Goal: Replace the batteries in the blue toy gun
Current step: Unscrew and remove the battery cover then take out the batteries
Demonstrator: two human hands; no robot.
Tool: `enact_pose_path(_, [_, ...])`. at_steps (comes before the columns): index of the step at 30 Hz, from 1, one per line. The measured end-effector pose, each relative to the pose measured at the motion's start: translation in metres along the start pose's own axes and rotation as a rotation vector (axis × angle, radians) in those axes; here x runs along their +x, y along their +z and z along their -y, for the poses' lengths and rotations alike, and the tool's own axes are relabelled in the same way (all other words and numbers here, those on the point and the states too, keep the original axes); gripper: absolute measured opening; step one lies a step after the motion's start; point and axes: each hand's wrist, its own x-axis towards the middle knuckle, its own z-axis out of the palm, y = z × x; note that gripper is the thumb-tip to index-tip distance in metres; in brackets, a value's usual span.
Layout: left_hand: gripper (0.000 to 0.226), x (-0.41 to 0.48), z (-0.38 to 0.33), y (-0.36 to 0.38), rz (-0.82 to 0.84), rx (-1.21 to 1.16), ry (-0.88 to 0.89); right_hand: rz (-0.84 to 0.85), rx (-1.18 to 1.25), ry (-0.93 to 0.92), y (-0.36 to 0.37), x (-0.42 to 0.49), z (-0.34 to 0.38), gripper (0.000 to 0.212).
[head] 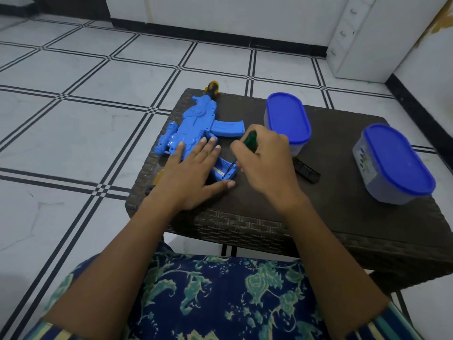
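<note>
Left hand [193, 173] flat, splayed on toy gun [193, 128]; right hand [264, 163] gripping screwdriver [246, 148], tip angled down-left into grip base beside left thumb

Two bare forearms, uncovered from wrist to past the elbow. Left hand [188, 175] and right hand [263, 165] without rings, bands or a watch; short, pale nails on the left fingertips [203, 141]. Short sleeve edges [52, 331] at the bottom corners, striped in blue, pale yellow and green. Over the lap, a dark navy garment [220, 298] printed with large teal and pale green leaf and flower shapes, with small scattered sprigs between them. Fabric loose and softly folded.
</note>
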Motion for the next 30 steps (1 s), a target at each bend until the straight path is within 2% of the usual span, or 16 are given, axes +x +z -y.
enact_pose_path(6, [0.118, 0.001, -0.001, -0.001, -0.003, -0.017, 0.006, 0.038, -0.108, -0.064, 0.008, -0.001, 0.012, 0.031])
enact_pose_path(10, [0.105, -0.001, -0.003, -0.003, 0.000, -0.007, 0.002, 0.086, -0.144, -0.057, 0.012, -0.002, 0.015, 0.033])
enact_pose_path(12, [0.108, 0.000, -0.003, -0.003, 0.000, -0.002, -0.001, 0.094, -0.136, -0.024, 0.012, 0.000, 0.014, 0.033])
enact_pose_path(14, [0.112, 0.000, -0.003, -0.001, -0.006, 0.006, -0.008, 0.104, -0.073, 0.047, 0.010, 0.003, 0.010, 0.030])
enact_pose_path(17, [0.099, 0.000, -0.003, 0.001, -0.021, 0.016, -0.014, 0.080, 0.105, 0.181, 0.008, 0.007, 0.002, 0.031])
enact_pose_path(21, [0.093, 0.000, -0.005, -0.003, -0.007, 0.000, -0.035, 0.050, 0.283, 0.330, -0.001, 0.009, -0.006, 0.018])
enact_pose_path(30, [0.095, 0.003, -0.007, -0.004, 0.010, -0.006, -0.056, 0.088, 0.501, 0.456, -0.013, 0.005, -0.014, 0.017])
